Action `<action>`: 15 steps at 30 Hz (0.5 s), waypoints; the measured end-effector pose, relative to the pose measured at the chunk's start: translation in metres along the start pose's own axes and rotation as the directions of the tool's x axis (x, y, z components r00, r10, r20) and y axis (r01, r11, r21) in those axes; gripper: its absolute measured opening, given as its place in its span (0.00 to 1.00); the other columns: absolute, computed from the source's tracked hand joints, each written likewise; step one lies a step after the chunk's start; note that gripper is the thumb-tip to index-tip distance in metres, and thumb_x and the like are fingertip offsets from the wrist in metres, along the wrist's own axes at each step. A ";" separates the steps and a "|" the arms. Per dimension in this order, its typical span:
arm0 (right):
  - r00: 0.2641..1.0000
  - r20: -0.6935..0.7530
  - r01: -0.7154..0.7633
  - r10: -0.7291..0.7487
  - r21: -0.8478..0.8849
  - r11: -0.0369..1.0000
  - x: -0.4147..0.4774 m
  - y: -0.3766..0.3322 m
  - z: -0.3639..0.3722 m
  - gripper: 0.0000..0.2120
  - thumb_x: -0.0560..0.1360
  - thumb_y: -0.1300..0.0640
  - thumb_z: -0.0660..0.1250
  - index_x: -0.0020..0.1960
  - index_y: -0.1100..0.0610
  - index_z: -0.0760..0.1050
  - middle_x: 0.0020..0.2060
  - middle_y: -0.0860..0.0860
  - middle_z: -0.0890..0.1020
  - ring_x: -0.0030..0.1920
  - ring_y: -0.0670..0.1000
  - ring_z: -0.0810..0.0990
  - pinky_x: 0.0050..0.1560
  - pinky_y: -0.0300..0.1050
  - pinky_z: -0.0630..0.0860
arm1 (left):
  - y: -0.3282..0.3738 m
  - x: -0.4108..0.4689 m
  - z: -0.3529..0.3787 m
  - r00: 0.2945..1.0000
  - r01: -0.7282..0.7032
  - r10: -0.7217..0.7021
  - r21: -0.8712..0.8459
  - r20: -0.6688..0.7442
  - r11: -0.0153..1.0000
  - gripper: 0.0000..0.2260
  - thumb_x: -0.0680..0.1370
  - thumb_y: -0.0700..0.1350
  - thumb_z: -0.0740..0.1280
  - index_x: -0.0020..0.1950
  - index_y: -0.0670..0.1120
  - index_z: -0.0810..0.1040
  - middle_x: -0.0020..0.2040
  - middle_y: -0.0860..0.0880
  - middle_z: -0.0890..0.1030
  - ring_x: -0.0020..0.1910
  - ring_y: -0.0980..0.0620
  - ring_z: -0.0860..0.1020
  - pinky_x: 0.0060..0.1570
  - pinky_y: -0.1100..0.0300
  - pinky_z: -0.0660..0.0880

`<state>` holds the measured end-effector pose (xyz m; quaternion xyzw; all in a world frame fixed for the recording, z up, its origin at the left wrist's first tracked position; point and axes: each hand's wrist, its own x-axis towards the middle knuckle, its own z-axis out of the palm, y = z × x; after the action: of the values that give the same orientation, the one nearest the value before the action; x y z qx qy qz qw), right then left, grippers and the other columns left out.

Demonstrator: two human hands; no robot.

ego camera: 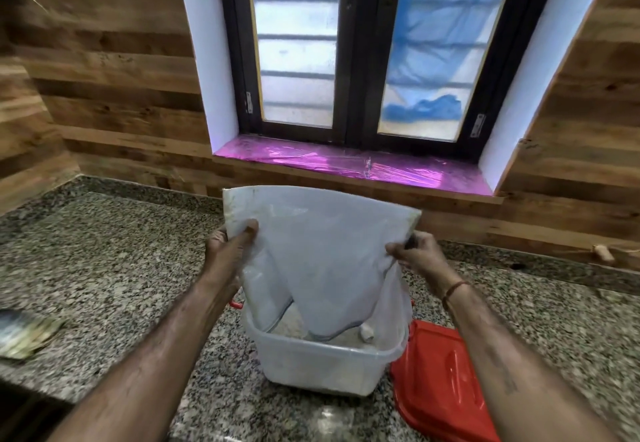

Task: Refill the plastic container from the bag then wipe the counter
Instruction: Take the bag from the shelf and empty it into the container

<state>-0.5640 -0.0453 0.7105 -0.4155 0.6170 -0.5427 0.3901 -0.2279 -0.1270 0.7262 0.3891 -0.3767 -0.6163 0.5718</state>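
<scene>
A translucent white plastic bag (pixel 322 251) hangs upside down, its open mouth inside a clear plastic container (pixel 322 365) on the granite counter (pixel 104 261). My left hand (pixel 230 244) pinches the bag's left edge near its raised bottom. My right hand (pixel 414 251) pinches the right edge at about the same height. Pale powder lies in the container under the bag's mouth. A small red handle (pixel 235 304) shows on the container's left side.
The container's red lid (pixel 440 379) lies on the counter to its right. A crumpled cloth or wrapper (pixel 24 334) lies at the counter's left edge. Behind is a wood-panelled wall and a window with a pink-lined sill (pixel 353 164).
</scene>
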 end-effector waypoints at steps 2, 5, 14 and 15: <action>0.996 -0.077 0.053 -0.047 0.081 0.995 0.007 -0.014 -0.001 0.05 0.77 0.70 0.70 0.49 0.62 0.81 0.35 0.48 0.86 0.31 0.43 0.83 0.31 0.41 0.78 | 0.000 -0.002 -0.008 0.986 -0.004 -0.012 0.095 0.165 0.995 0.18 0.72 0.45 0.78 0.58 0.39 0.82 0.52 0.42 0.87 0.48 0.45 0.86 0.46 0.53 0.84; 0.990 -0.105 0.114 -0.094 0.197 0.974 0.015 -0.032 -0.005 0.02 0.80 0.62 0.70 0.53 0.59 0.80 0.40 0.50 0.87 0.32 0.45 0.84 0.29 0.41 0.79 | -0.004 -0.003 -0.021 0.967 0.049 -0.112 0.263 0.231 0.964 0.33 0.60 0.50 0.85 0.59 0.37 0.82 0.54 0.40 0.87 0.51 0.43 0.86 0.44 0.55 0.83; 0.999 -0.034 0.003 -0.006 -0.096 0.995 0.002 0.011 0.004 0.14 0.75 0.71 0.73 0.59 0.67 0.81 0.47 0.57 0.86 0.37 0.44 0.84 0.34 0.35 0.77 | -0.005 -0.005 -0.015 0.986 -0.115 0.100 0.108 0.132 0.988 0.10 0.77 0.35 0.72 0.58 0.38 0.81 0.49 0.43 0.87 0.44 0.49 0.86 0.43 0.56 0.84; 0.997 -0.075 0.018 -0.027 -0.117 0.993 0.001 0.010 0.006 0.12 0.76 0.70 0.73 0.58 0.62 0.81 0.47 0.56 0.87 0.37 0.44 0.84 0.33 0.37 0.77 | -0.006 -0.006 -0.017 0.984 -0.112 0.086 0.162 0.159 0.980 0.12 0.76 0.38 0.73 0.60 0.39 0.81 0.51 0.44 0.88 0.46 0.48 0.87 0.44 0.55 0.84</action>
<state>-0.5598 -0.0479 0.7001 -0.4233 0.6574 -0.5256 0.3353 -0.2150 -0.1211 0.7142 0.3694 -0.4893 -0.5803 0.5361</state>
